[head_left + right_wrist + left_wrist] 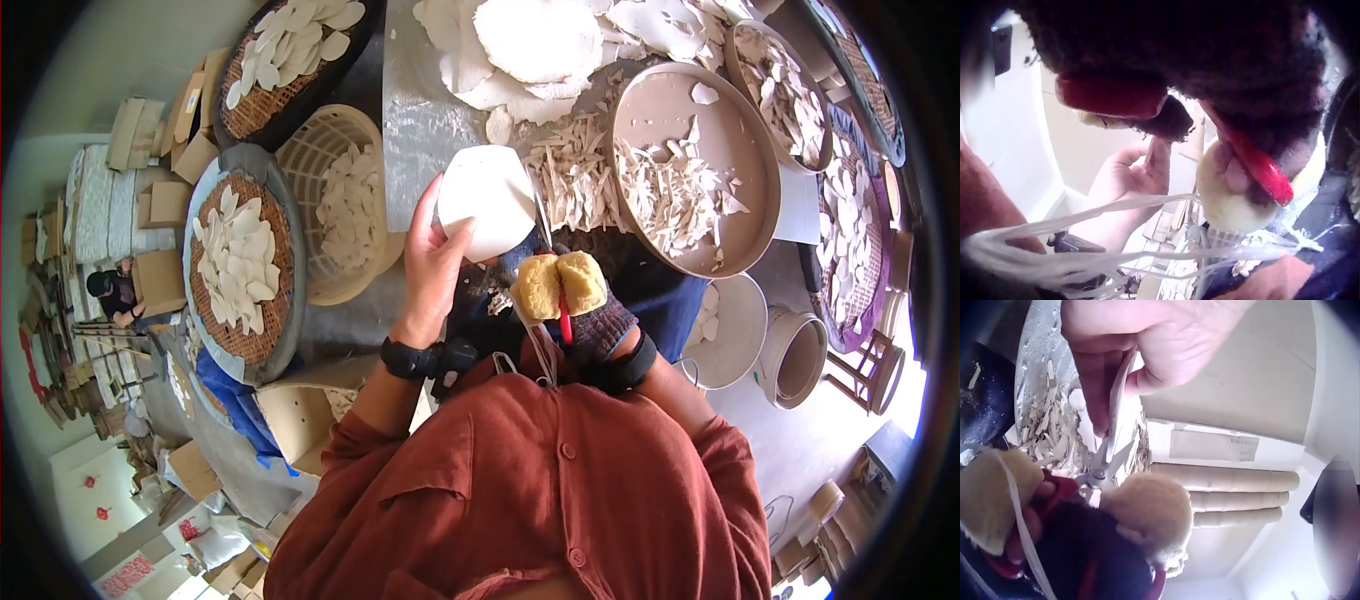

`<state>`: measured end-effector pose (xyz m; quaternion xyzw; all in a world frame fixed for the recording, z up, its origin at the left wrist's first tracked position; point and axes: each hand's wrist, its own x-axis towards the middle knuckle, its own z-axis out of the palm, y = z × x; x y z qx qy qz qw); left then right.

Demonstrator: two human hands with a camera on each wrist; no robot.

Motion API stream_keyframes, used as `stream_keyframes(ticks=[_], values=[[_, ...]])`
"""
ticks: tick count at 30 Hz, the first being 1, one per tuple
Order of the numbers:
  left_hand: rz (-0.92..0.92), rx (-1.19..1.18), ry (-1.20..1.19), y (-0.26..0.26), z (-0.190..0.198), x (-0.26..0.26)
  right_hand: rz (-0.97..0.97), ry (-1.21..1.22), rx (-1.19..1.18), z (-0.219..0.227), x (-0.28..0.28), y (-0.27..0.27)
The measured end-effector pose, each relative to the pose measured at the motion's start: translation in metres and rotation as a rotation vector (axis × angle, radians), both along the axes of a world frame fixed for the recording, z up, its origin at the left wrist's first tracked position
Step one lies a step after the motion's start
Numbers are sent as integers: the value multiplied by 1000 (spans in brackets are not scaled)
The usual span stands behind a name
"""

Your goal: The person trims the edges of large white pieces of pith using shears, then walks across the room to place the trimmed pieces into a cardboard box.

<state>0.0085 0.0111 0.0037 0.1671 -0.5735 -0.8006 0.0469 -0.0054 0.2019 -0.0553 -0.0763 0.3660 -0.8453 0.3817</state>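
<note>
In the head view my left hand (432,270) pinches a flat, pale, rounded slice (488,205) between thumb and fingers. The right hand (605,328), in a dark knitted glove with some fingertips bare, grips red-handled scissors (1099,477). Yellow foam padding (582,281) covers the handles, and white string (1097,215) hangs from them. The left wrist view shows the scissor blades (1121,456) parted, right at the lower edge of the slice, which appears edge-on there. Much of the gloved palm is hidden behind the foam.
A round tray (755,215) of thin offcuts stands on the metal table (410,120), beside a heap of scraps (575,180). Larger pale sheets (540,40) lie at the back. Left are a plastic basket (295,150) and a woven tray (205,290) of slices; right, a white bucket (745,320).
</note>
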Motion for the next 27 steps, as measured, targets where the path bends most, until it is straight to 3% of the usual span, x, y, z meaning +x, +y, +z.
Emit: stream_keyframes(ticks=[2, 4, 6, 8, 12, 15, 17, 18, 19, 21, 24, 25, 27], values=[[7, 1, -17, -2, -5, -2, -35, 1025, 644, 17, -3, 4], [-5, 8, -46, -2, -8, -1, -29, 676, 509, 6, -1, 4], [-22, 14, -80, -4, -7, -1, -55, 644, 517, 7, 2, 6], [-8, 15, -66, -4, -8, -3, -106, 940, 670, 19, -2, 7], [-16, 20, -58, -4, 1, -4, -109, 872, 638, 10, -1, 8], [59, -34, 7, -2, -13, -8, -55, -5, 126, -24, 7, 8], [47, -58, 32, -5, -22, -7, -13, -190, -167, -18, 5, 5], [-57, -167, -26, -10, -19, -6, 12, -246, -278, -15, 6, 6], [-80, -137, 21, -8, -12, -5, 18, -173, -213, -14, 5, 8], [-125, 1, -55, -7, 3, -3, 71, 332, 343, -30, 0, 17], [-176, 14, -84, -16, 1, -4, 40, 484, 528, -29, -1, 28], [-194, 45, -88, -20, 5, -4, -27, 162, 337, -6, 3, 18], [-228, 5, -116, -28, 0, -4, -130, -204, 57, 24, 10, 1]])
